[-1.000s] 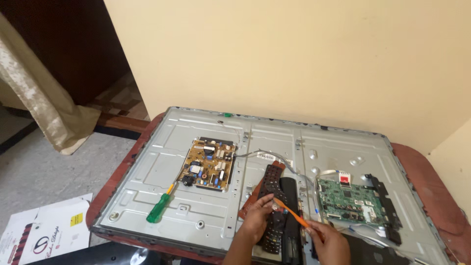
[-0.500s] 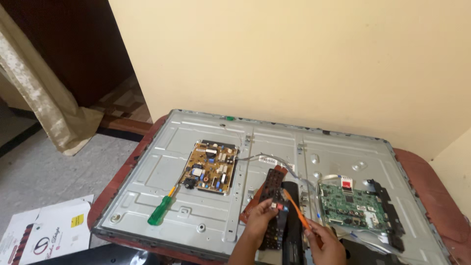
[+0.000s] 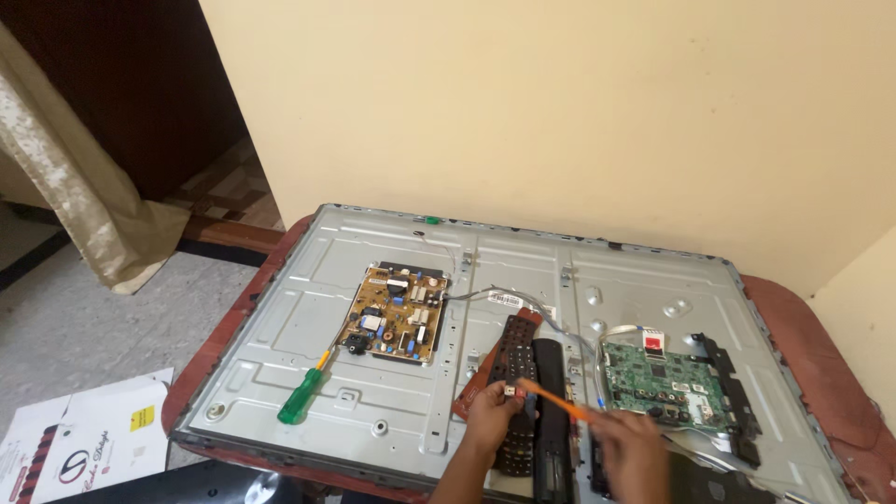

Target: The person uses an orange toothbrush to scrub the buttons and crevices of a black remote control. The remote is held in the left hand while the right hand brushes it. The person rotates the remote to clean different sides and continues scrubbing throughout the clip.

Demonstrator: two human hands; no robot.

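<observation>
Two hands reach in from the lower edge of the view over the grey metal back panel of a flat screen (image 3: 523,280), which lies flat on a reddish-brown bench (image 3: 803,317). The left hand (image 3: 492,413) is raised slightly, wrist bent, its fingers (image 3: 509,390) pinched together on a small pale part just above the long black remote-control board with rows of buttons (image 3: 513,359). The right hand (image 3: 632,446) comes in low from the right, fingers curled shut around a slim orange tool (image 3: 553,399), whose tip points at that small part (the exact contact is too small to tell). Beside the board lies a black strip (image 3: 549,411). A green-handled screwdriver (image 3: 304,397) lies near the tan power circuit board (image 3: 397,313); a green circuit board (image 3: 663,378) sits to the right.
</observation>
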